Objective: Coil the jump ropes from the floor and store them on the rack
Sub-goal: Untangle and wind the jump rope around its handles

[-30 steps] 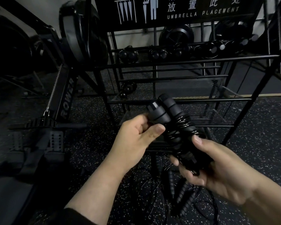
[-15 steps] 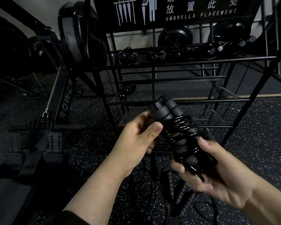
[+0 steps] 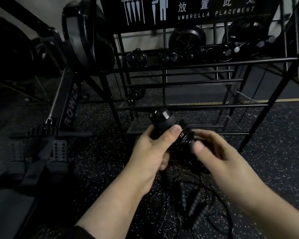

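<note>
A black jump rope bundle (image 3: 164,120), two ribbed handles side by side with cord wound round them, is held in front of the black wire rack (image 3: 197,106). My left hand (image 3: 152,152) grips the upper part of the handles, thumb across the front. My right hand (image 3: 219,152) grips the lower part, which it mostly hides. Several coiled ropes (image 3: 136,58) lie in a row on the rack's upper shelf. More loose jump ropes (image 3: 195,209) with ribbed handles lie tangled on the floor below my hands.
A rowing machine (image 3: 69,107) with footplates stands to the left of the rack, its flywheel (image 3: 86,31) behind. A black sign reading "UMBRELLA PLACEMENT" (image 3: 214,12) tops the rack. Speckled rubber floor (image 3: 274,144) spreads to the right.
My right hand has slid up the bundle toward my left hand, covering the wound cord. The left hand's grip moved lower round the handles, and the bundle tilted more upright.
</note>
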